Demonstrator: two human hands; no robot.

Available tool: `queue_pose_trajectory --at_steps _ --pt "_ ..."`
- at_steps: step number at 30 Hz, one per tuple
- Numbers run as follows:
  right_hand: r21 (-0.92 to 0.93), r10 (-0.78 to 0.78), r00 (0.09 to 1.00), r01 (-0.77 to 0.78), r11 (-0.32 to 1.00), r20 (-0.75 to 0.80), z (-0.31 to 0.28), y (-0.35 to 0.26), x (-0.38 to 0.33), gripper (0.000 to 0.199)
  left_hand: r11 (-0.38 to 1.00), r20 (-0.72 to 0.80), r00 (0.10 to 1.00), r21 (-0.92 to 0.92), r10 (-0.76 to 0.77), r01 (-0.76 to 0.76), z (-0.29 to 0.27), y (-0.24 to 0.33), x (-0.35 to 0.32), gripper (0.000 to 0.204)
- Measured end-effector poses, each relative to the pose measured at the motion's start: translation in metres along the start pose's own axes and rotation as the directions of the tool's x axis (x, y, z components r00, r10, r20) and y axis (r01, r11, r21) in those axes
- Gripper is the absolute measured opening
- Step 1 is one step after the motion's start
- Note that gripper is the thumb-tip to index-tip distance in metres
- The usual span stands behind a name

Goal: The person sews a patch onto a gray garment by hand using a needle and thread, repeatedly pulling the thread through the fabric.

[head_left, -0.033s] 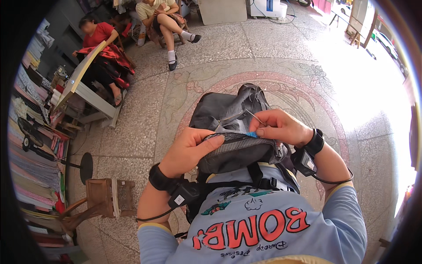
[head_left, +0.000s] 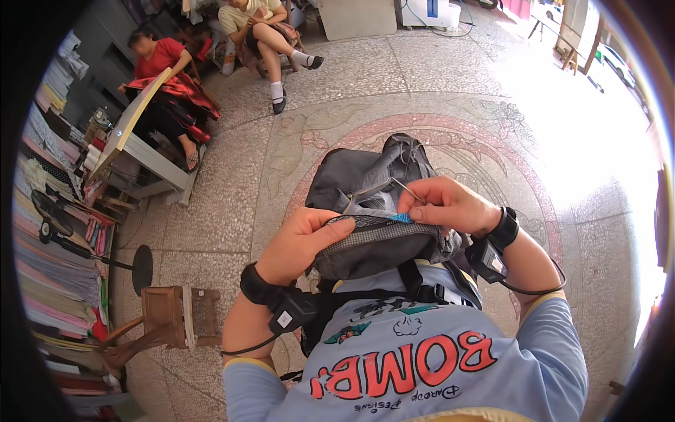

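Bag (head_left: 369,260), one piece, is held before the shirt (head_left: 401,352). Its edge, running left to right, is clamped by both left grip (head_left: 299,239) and right grip (head_left: 446,207); one rod (head_left: 404,187) is seen at the latter. Its long axis cannot be told.

Large red lettering (head_left: 370,380) and smaller black lettering (head_left: 446,391) mark the light-blue shirt (head_left: 529,367).
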State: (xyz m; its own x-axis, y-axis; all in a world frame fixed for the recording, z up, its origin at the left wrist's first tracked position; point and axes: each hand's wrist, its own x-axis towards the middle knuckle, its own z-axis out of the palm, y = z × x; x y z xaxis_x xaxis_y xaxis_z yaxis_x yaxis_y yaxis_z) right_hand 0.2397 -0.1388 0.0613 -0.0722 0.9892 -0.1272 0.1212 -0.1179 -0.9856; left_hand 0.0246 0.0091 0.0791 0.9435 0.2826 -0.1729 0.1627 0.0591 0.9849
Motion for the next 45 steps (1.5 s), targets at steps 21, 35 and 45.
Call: queue_pose_trajectory --at_steps 21,35,45 --pt "0.249 0.024 1.000 -0.022 0.968 -0.002 0.002 0.039 0.018 0.020 0.835 -0.216 0.828 0.340 0.518 -0.433 -0.013 -0.009 0.010 0.029" --pt "0.257 -0.122 0.988 0.142 0.956 -0.094 -0.019 0.032 0.019 0.018 0.061 0.329 0.697 0.880 0.637 -0.471 -0.004 0.019 0.041 0.024" --pt "-0.575 -0.438 0.838 0.192 0.795 -0.325 -0.020 0.021 -0.012 0.036 0.619 -0.141 0.861 0.752 0.488 -0.228 -0.019 0.027 0.034 0.013"
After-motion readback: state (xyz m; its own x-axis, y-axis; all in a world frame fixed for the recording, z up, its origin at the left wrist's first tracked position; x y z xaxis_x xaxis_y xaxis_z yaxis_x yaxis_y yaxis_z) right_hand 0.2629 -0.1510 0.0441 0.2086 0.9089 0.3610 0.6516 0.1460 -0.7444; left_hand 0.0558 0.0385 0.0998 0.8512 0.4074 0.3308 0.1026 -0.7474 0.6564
